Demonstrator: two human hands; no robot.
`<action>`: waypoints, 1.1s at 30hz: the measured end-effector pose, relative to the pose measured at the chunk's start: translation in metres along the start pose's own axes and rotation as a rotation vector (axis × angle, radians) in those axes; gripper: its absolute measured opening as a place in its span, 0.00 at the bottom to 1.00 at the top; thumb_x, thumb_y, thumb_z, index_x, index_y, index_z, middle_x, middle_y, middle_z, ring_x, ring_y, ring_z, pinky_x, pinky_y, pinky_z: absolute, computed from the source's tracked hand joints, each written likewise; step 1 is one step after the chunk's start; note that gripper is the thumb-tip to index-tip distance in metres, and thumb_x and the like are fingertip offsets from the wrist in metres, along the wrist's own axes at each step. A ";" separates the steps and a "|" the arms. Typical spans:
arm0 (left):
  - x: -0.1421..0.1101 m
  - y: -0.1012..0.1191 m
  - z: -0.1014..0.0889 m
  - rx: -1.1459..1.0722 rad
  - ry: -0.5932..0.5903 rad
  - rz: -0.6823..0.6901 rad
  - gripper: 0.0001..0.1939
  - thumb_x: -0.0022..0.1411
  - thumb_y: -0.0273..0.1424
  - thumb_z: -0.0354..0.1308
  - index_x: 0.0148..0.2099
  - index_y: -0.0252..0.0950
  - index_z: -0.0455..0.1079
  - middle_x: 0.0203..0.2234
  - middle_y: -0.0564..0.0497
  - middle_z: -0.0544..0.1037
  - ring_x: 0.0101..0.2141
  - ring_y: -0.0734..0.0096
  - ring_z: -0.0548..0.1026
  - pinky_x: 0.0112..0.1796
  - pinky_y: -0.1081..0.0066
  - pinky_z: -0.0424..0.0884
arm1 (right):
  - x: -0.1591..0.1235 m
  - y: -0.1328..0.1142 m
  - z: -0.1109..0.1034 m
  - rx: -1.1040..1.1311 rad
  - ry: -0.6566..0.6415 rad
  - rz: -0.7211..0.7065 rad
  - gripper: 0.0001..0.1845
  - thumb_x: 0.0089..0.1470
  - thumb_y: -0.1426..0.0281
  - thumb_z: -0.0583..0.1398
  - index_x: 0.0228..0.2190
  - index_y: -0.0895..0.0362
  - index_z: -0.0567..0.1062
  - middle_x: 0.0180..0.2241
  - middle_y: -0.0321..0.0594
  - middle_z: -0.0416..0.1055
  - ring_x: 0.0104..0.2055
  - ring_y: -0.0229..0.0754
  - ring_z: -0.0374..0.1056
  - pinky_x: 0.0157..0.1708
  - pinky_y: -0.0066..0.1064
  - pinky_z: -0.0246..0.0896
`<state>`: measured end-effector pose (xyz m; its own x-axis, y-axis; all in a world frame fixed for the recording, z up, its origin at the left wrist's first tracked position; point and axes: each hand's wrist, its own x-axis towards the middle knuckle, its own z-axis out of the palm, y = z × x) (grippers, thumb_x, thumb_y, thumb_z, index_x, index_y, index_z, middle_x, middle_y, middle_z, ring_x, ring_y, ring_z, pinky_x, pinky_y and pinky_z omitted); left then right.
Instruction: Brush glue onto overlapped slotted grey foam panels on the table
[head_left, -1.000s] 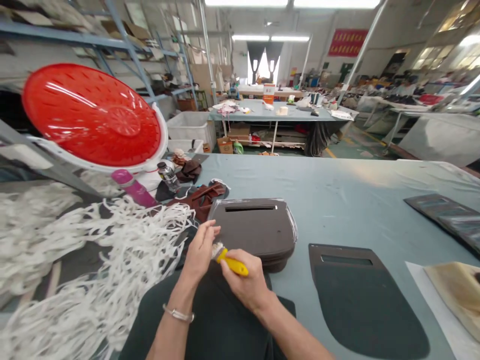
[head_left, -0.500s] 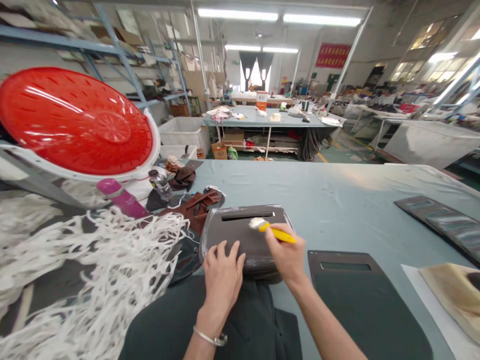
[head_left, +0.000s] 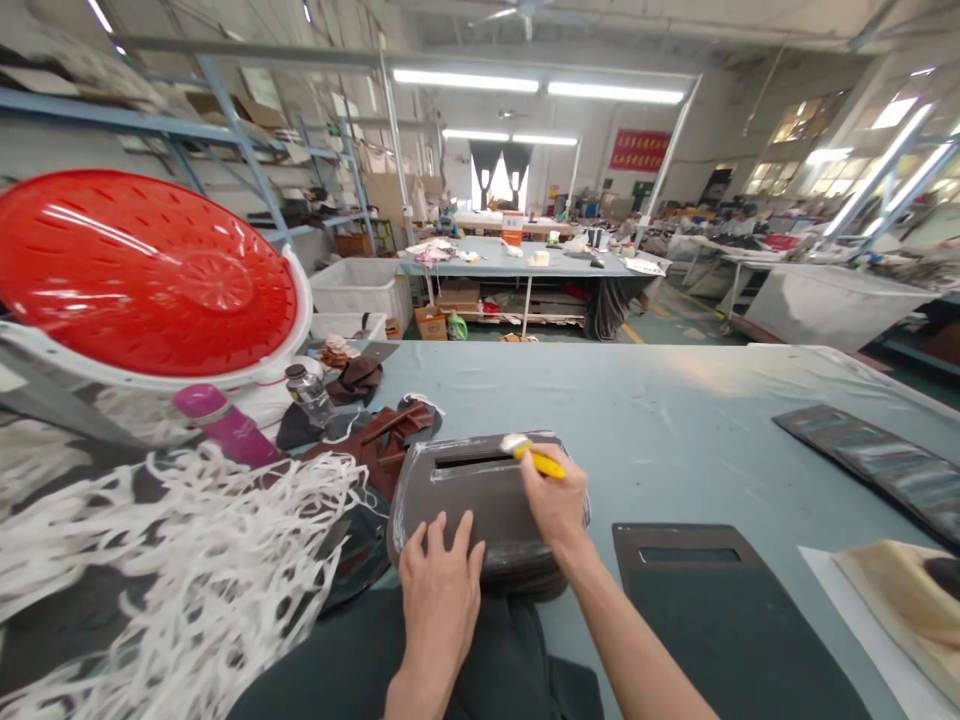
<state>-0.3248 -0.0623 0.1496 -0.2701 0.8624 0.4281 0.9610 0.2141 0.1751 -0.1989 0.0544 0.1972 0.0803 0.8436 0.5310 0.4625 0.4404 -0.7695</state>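
Note:
My left hand (head_left: 440, 583) lies spread on the near part of a dark brown padded panel (head_left: 465, 500), pressing it to the table. The panel has a narrow slot near its far edge, and white paste streaks its rim. It sits on a stack of similar layers. My right hand (head_left: 551, 497) grips a yellow-handled brush (head_left: 541, 462), whose pale, paste-coated bristles touch the panel's far edge beside the slot. Part of the panel lies hidden under both hands.
A red perforated lid (head_left: 142, 270) on a white tub, white netting strips (head_left: 172, 560), a pink bottle (head_left: 221, 425), a metal-capped bottle (head_left: 306, 392) and brown leather pieces (head_left: 375, 445) crowd the left. A dark slotted panel (head_left: 697, 620), a striped panel (head_left: 870, 460) and cream foam (head_left: 904, 600) lie right.
My left hand has moved from beside the brush onto the panel's near part. The brush has moved to the panel's far edge, with fresh white streaks along the rim. The view has tilted upward.

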 end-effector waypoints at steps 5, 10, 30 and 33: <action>-0.001 -0.004 0.001 0.012 0.005 0.031 0.18 0.63 0.34 0.49 0.54 0.45 0.69 0.49 0.43 0.69 0.47 0.54 0.64 0.46 0.52 0.66 | 0.000 -0.016 0.062 0.090 -0.246 -0.136 0.09 0.53 0.69 0.56 0.32 0.54 0.77 0.31 0.37 0.76 0.32 0.39 0.70 0.36 0.27 0.62; 0.001 -0.002 -0.003 -0.035 -0.002 -0.020 0.18 0.63 0.36 0.49 0.53 0.46 0.69 0.48 0.43 0.69 0.46 0.53 0.64 0.44 0.53 0.66 | 0.026 0.045 -0.011 -0.135 -0.055 0.002 0.11 0.53 0.65 0.55 0.29 0.56 0.76 0.26 0.38 0.73 0.27 0.38 0.67 0.30 0.26 0.59; 0.106 0.098 0.048 -1.276 -0.500 -0.387 0.26 0.43 0.48 0.64 0.37 0.32 0.71 0.33 0.45 0.76 0.34 0.68 0.73 0.37 0.69 0.69 | -0.023 0.026 -0.076 0.177 -0.108 0.171 0.13 0.62 0.63 0.50 0.41 0.54 0.71 0.36 0.39 0.73 0.36 0.38 0.70 0.40 0.28 0.64; 0.105 0.096 0.047 -1.328 -0.537 -0.418 0.27 0.45 0.51 0.62 0.35 0.31 0.71 0.30 0.46 0.75 0.32 0.69 0.73 0.36 0.69 0.69 | -0.024 0.027 -0.074 0.185 -0.087 0.194 0.13 0.62 0.62 0.50 0.41 0.55 0.70 0.36 0.39 0.73 0.37 0.37 0.70 0.40 0.28 0.64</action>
<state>-0.2579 0.0704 0.1703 -0.1685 0.9704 -0.1729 -0.0119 0.1734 0.9848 -0.1235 0.0229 0.1900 0.0724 0.9373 0.3409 0.2764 0.3095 -0.9098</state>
